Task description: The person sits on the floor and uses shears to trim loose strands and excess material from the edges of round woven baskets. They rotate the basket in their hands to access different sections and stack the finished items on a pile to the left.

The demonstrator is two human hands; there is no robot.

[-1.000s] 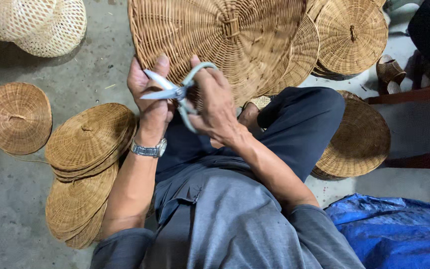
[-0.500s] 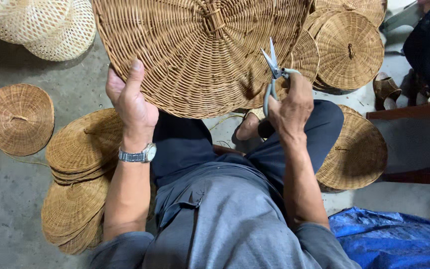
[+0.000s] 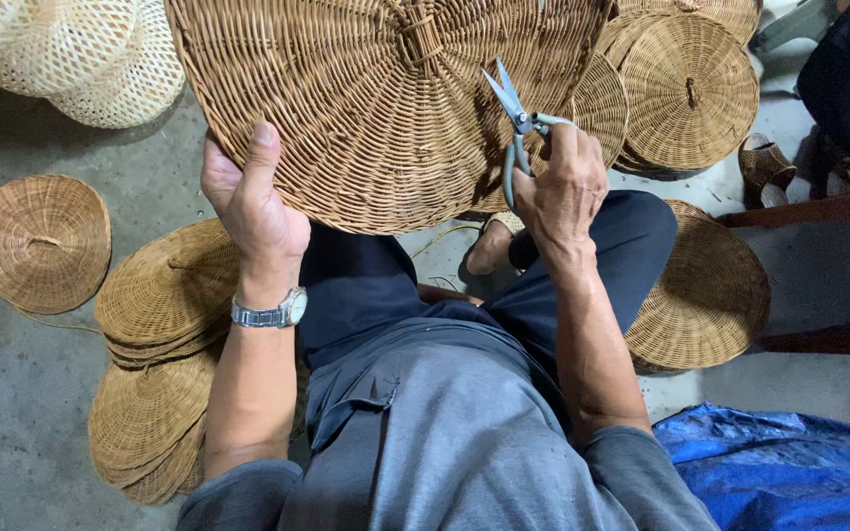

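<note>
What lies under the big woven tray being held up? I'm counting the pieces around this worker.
Below the big woven tray, dark trousers, a foot and grey floor show. Whatever its upper span covers is hidden.

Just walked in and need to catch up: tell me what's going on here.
A seated person holds a large round woven tray up by its rim with the left hand. The right hand grips grey-handled scissors, blades open against the tray's weave. Stacks of smaller woven lids lie on the concrete floor around them.
</note>
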